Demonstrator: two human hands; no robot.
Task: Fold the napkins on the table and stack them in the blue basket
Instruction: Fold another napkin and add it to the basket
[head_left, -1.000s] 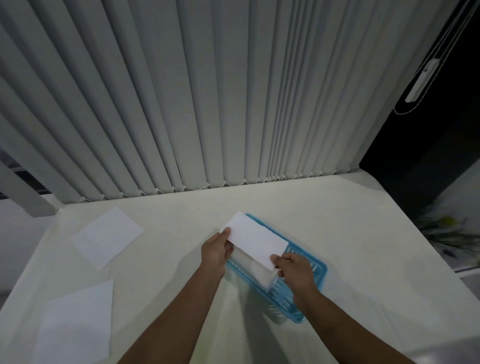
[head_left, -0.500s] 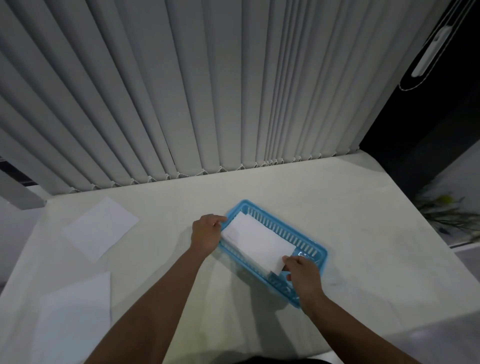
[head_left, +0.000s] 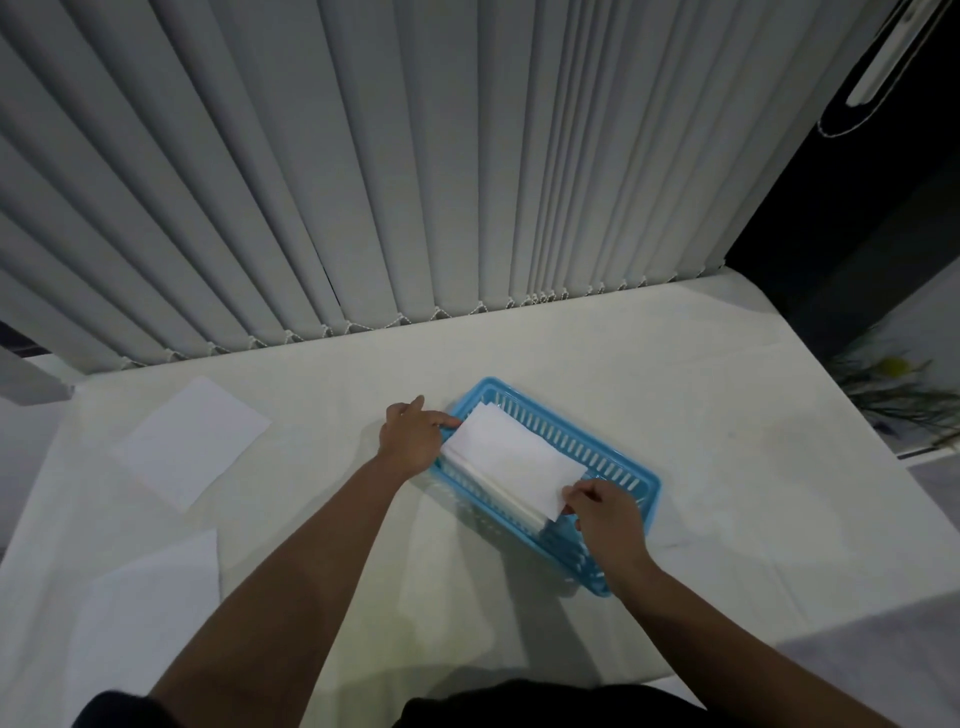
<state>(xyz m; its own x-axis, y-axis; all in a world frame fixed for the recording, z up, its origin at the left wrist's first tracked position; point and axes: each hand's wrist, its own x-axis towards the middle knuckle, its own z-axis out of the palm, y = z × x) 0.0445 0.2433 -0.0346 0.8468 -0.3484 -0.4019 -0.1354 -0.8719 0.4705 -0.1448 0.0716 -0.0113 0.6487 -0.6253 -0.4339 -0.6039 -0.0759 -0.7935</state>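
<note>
Right hand (head_left: 605, 512) pinches the folded napkin (head_left: 511, 462) by its near end, long axis along the basket (head_left: 641, 486); left hand (head_left: 413, 436), fingers loose, touches its far end

The blue basket (head_left: 618, 467) lies at an angle on the tabletop (head_left: 727, 441). A folded white napkin (head_left: 511, 460) lies on a stack inside it. Two unfolded napkins, one far (head_left: 195, 441) and one near (head_left: 150, 613), lie flat at the left.

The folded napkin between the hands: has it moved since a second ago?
Yes. The folded napkin has come down from above the blue basket's rim into the basket, onto the stack, with the left hand and right hand at its ends.
</note>
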